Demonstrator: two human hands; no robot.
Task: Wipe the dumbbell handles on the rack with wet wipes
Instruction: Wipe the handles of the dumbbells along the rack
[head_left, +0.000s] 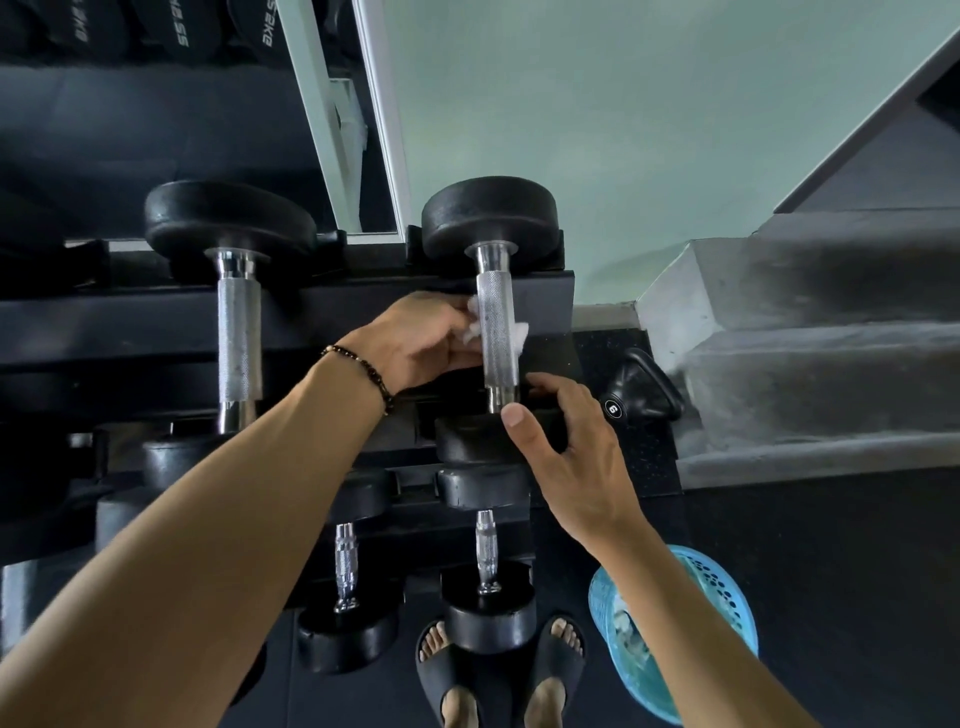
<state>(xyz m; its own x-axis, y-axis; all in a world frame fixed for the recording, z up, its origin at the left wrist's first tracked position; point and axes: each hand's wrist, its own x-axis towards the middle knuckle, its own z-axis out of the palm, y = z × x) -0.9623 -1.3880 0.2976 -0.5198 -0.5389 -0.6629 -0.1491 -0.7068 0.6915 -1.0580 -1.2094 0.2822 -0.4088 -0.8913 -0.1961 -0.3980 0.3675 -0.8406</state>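
1. At the far left of the top shelf lies another dumbbell (236, 332), its knurled handle bare with no hand on it. Judging by the layout it is a likely next one, so finish the present handle fully before reaching across.
2. The left hand (421, 343) pinches a white wet wipe (475, 325) against the left side of the handle (497, 332) of the right-hand dumbbell on the rack (156, 322). A corner of the wipe shows on the handle's right side, so it wraps behind the bar.
3. To wipe well, keep the wipe wrapped round the bar and slide it along the whole knurled length, from the far collar to the near one, twisting a little so the grooves get cleaned all round.
4. The right hand (563, 441) grips the near weight head (483, 441), thumb on top and fingers curled over its right edge. That steadies the dumbbell; it could also turn the head slightly to bring the underside of the handle to the wipe.
5. Keep the pressure moderate, since the dumbbell rests at the right end of the shelf and could roll or shift.
6. On the floor to the near right stands a blue basket (727, 582), probably for used wipes; its contents are blurred.
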